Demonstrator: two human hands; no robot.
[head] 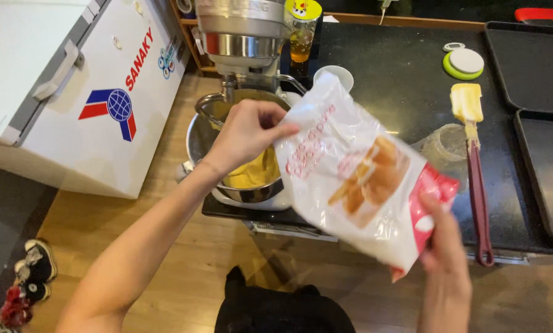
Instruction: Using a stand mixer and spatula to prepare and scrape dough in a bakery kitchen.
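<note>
- Above the near edge of the dark tabletop [406, 80], a white and pink plastic bag of powder with a picture of baked goods [357, 179] is held tilted between both hands, its upper end towards the far left.
- The top corner of the bag is pinched by the left hand [245, 132], fingers closed on the plastic, directly over a round stainless-steel mixing bowl [205, 139].
- The lower pink end of the bag is gripped from the near side by the right hand [443, 259], fingers wrapped up along it.
- Yellow batter [255, 172] is seen inside the bowl, which is seated under the silver head of a stand mixer [242, 28] at the left end of the tabletop.
- To the right of the bag, a spatula with a pale yellow blade and dark red handle [474, 166] is laid on the tabletop, with a clear plastic container [443, 145] just beside it.
- Farther back, a round green and white timer [463, 63] is placed, and dark baking trays [545, 123] are lined up along the right edge.
- At the far left, a white chest freezer [73, 92] is set on the wooden floor [165, 259].
</note>
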